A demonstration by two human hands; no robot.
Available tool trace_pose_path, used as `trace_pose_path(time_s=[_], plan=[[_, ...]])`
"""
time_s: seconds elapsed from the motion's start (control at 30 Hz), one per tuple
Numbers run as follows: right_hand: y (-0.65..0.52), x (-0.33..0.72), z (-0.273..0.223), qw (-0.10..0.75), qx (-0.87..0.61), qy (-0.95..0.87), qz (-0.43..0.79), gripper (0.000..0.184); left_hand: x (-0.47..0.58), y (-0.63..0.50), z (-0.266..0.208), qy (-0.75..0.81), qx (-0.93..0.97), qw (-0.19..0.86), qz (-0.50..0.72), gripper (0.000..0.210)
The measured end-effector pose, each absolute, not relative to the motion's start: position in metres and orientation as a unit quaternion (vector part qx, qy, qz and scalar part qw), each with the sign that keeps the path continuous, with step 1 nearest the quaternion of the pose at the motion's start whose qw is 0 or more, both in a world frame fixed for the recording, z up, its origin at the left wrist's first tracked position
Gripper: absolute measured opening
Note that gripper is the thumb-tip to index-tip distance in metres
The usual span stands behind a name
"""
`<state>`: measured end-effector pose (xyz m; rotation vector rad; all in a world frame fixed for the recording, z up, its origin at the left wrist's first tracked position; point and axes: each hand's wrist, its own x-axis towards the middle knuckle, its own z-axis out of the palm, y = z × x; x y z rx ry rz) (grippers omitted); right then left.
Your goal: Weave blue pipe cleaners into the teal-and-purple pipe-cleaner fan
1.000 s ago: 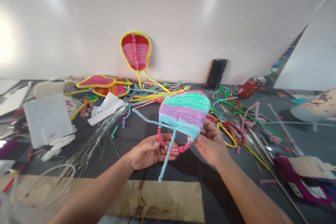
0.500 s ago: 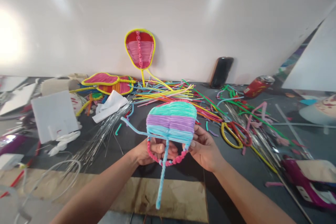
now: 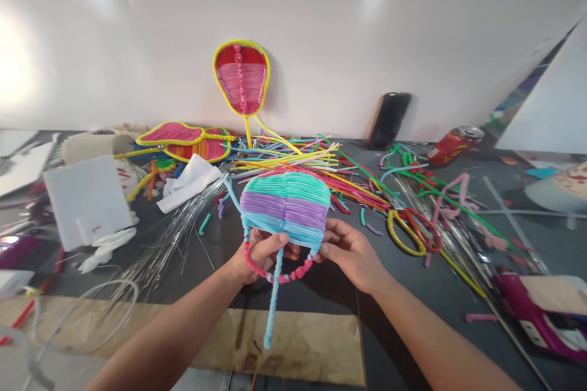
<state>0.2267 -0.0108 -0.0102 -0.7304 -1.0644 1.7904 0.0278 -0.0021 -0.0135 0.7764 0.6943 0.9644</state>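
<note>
Between my hands is a fan-shaped pipe-cleaner piece, striped in green, purple and light blue, with a pinkish-red rim at its open lower part. A twisted light-blue stem hangs down from its middle. My left hand grips it from the lower left, thumb pressed on the blue rows by the stem and other fingers behind, partly hidden. My right hand pinches the lower right edge between thumb and fingers. A loose light-blue pipe-cleaner end sticks up at the piece's left side.
A yellow-edged pink fan leans on the white board behind. Pipe cleaners lie heaped beyond my hands. Scissors, a phone, a red can and a purple glue gun are to the right; wires lie left.
The piece has shifted slightly left and up. My left thumb has moved up onto the blue rows, and the loose blue end has swung from pointing left to pointing up.
</note>
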Motion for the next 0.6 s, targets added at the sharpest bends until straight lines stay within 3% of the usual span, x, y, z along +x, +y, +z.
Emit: trace_pose_path(time_s=[0.23, 0.6], plan=[[-0.006, 0.235, -0.003, 0.389, -0.384, -0.499, 0.673, 0.031, 0.024, 0.001, -0.015, 0.361, 0.419, 0.707, 0.442, 0.028], [-0.004, 0.239, -0.004, 0.316, -0.345, -0.498, 0.730, 0.027, 0.023, 0.001, -0.017, 0.299, 0.433, 0.741, 0.418, 0.022]])
